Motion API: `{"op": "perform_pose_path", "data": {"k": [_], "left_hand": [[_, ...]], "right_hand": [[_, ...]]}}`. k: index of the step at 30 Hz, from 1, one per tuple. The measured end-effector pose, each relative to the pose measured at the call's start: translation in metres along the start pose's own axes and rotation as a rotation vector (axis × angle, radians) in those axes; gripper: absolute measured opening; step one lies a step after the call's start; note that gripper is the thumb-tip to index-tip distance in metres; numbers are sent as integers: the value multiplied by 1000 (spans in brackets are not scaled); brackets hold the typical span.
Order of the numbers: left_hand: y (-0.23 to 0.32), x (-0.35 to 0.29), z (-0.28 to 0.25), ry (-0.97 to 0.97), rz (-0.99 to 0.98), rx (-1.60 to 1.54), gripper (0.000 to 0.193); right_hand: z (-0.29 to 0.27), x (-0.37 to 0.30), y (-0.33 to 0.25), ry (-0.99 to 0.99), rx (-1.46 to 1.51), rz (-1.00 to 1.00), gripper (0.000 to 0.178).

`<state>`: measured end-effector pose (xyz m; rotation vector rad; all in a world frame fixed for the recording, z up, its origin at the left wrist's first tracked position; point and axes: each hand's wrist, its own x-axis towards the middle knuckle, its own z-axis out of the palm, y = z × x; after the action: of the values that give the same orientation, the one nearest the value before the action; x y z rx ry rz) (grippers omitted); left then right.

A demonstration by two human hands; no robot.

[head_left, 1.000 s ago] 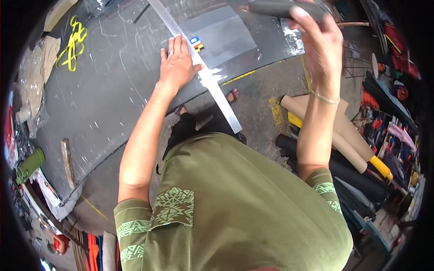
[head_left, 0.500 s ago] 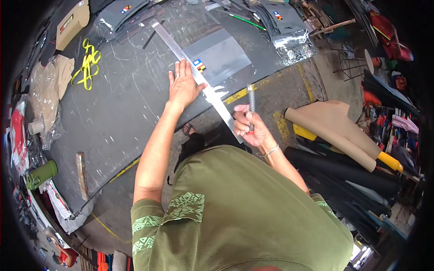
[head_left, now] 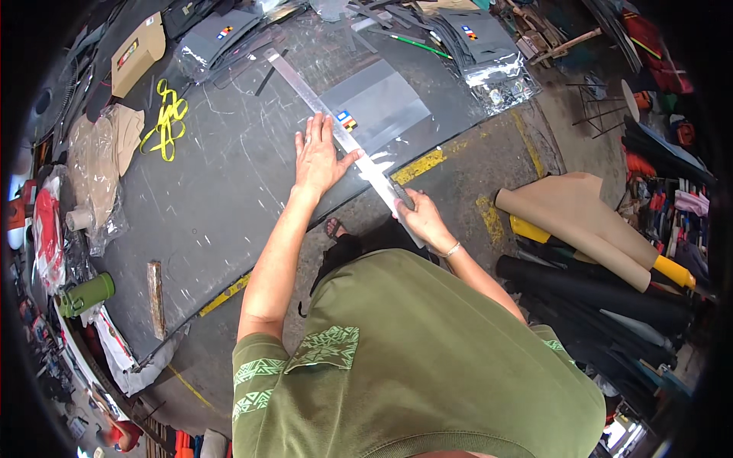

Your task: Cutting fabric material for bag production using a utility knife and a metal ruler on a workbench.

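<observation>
A long metal ruler [head_left: 300,89] lies diagonally across the dark work table, its near end jutting past the table edge toward me. My left hand [head_left: 318,164] presses flat on it with the fingers stretched out. Under its right side sits a grey sheet with a clear plastic band [head_left: 385,99] and a small coloured flag label [head_left: 346,120]. My right hand [head_left: 427,221] is closed around a slim grey utility knife [head_left: 402,195], held beside the ruler's near end just off the table edge. The fingers hide most of the knife, and its blade cannot be made out.
A yellow strap [head_left: 167,126] and brown cardboard [head_left: 137,57] lie at the left. Grey sheets in clear plastic [head_left: 481,38] and a green pencil [head_left: 420,46] are at the back. A green bottle [head_left: 85,295] stands front left. Rolled brown paper [head_left: 573,221] lies at the right.
My right hand has turned the knife down from upright and brought it against the ruler's near part. My left hand stays on the ruler. The whole view has shifted slightly.
</observation>
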<state>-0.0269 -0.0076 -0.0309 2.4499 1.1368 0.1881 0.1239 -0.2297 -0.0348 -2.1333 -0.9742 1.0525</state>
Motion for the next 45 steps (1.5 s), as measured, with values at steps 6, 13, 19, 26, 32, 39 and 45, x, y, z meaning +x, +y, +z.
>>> {"op": "perform_pose_path", "data": {"k": [6, 13, 19, 26, 32, 39, 45], "left_hand": [[5, -56, -19, -122, 51, 45, 83], [-20, 5, -27, 65, 301, 118, 70], [32, -16, -32, -324, 310, 309, 66], [-2, 11, -4, 26, 449, 193, 63], [38, 22, 17, 133, 130, 163, 50], [-61, 27, -27, 58, 299, 204, 69], [-11, 7, 16, 197, 165, 276, 80]], "right_hand": [[-64, -15, 45, 248, -103, -133, 36], [-113, -30, 47, 271, 151, -80, 33], [-112, -42, 53, 392, 339, -18, 25], [-92, -31, 53, 426, 538, 24, 29], [-70, -25, 45, 367, 589, 113, 34], [-57, -36, 67, 406, 507, 164, 40], [-40, -19, 34, 363, 494, 110, 40]]}}
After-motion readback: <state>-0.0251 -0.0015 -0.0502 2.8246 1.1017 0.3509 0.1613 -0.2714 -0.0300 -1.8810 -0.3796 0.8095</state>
